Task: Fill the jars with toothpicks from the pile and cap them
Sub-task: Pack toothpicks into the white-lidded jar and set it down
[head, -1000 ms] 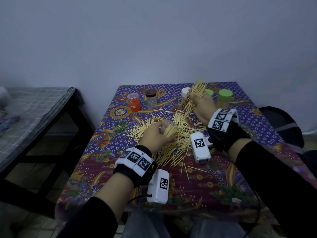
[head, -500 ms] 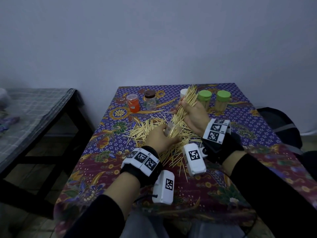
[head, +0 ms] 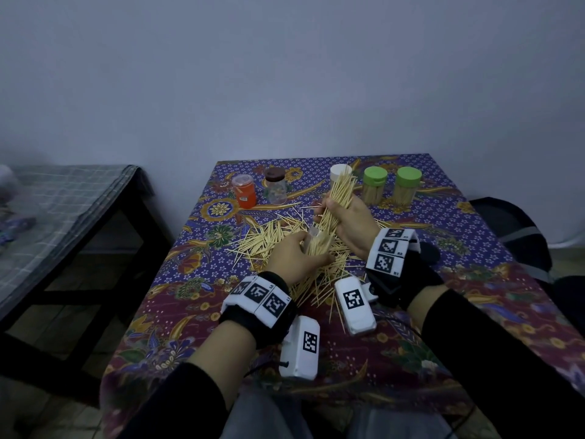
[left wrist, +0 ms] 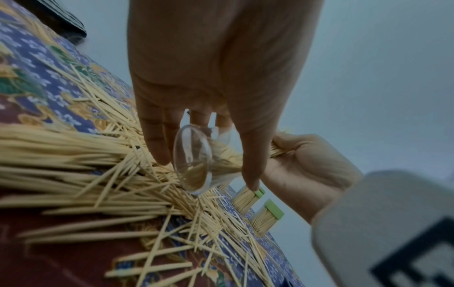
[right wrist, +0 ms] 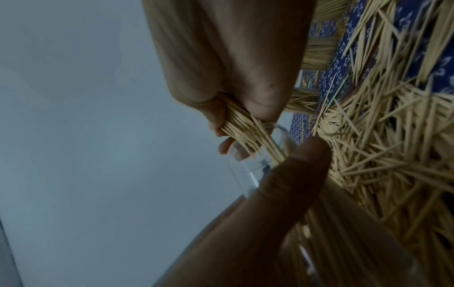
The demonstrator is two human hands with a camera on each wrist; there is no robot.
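My left hand (head: 296, 258) grips a small clear jar (left wrist: 194, 161), tilted with its mouth toward the right hand. My right hand (head: 346, 217) holds a thick bundle of toothpicks (head: 337, 198), and the bundle's lower ends reach into the jar's mouth (right wrist: 260, 147). Both hands hover just above the loose toothpick pile (head: 269, 240) spread over the patterned tablecloth (head: 443, 217). Two filled jars with green caps (head: 375, 188) (head: 406, 188) stand at the back right. A white-capped jar (head: 340, 171) is partly hidden behind the bundle.
An orange jar (head: 244, 191) and a brown-lidded jar (head: 275, 188) stand at the table's back left. A dark side table with a checked cloth (head: 63, 217) stands to the left. A dark bag (head: 512, 236) sits at the right edge. A plain wall lies behind.
My right hand has carried the toothpick bundle down and toward me, from near the back jars to the mouth of the jar. The left hand lifted the jar slightly toward it.
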